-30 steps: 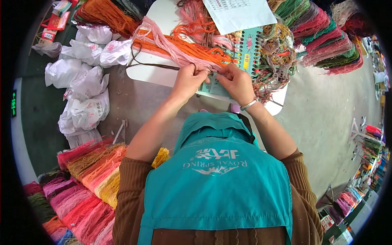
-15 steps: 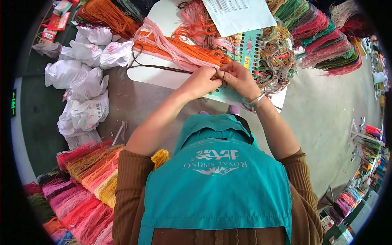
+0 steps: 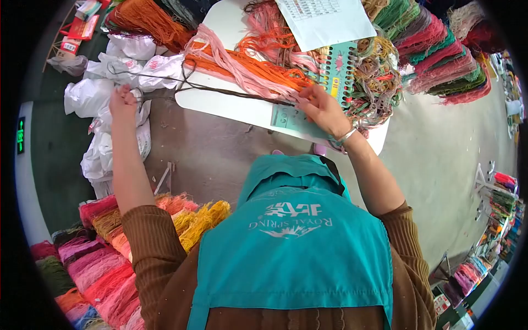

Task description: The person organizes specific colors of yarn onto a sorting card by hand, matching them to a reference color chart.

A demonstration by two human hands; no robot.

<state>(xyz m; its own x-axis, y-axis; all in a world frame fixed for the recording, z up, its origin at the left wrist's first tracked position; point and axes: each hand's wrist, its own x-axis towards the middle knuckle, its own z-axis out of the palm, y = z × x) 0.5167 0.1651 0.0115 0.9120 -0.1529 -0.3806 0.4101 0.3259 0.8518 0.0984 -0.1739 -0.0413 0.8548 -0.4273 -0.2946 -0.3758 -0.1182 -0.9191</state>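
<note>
We read "ROYAL SPRING" in white, under a line of characters we cannot make out, on the teal apron point(image 3: 291, 242); from this camera it appears upside down. The white sheet point(image 3: 324, 19) at the far edge of the table point(image 3: 225, 104) carries a printed grid too small to read. The white bags point(image 3: 104, 99) on the floor bear red print we cannot decipher.

Our left hand point(image 3: 122, 102) is flung far out to the left over the bags, arm nearly straight, fingers closed on the end of a dark thread point(image 3: 220, 88). The thread runs taut from that hand across the table to the teal card point(image 3: 319, 93), which lies on the table's near edge beside pink and orange yarn point(image 3: 247, 60).

Our right hand point(image 3: 322, 110) rests on the card, a bracelet point(image 3: 344, 137) at the wrist, fingertips pinched together where the thread meets the card's punched holes.
</note>
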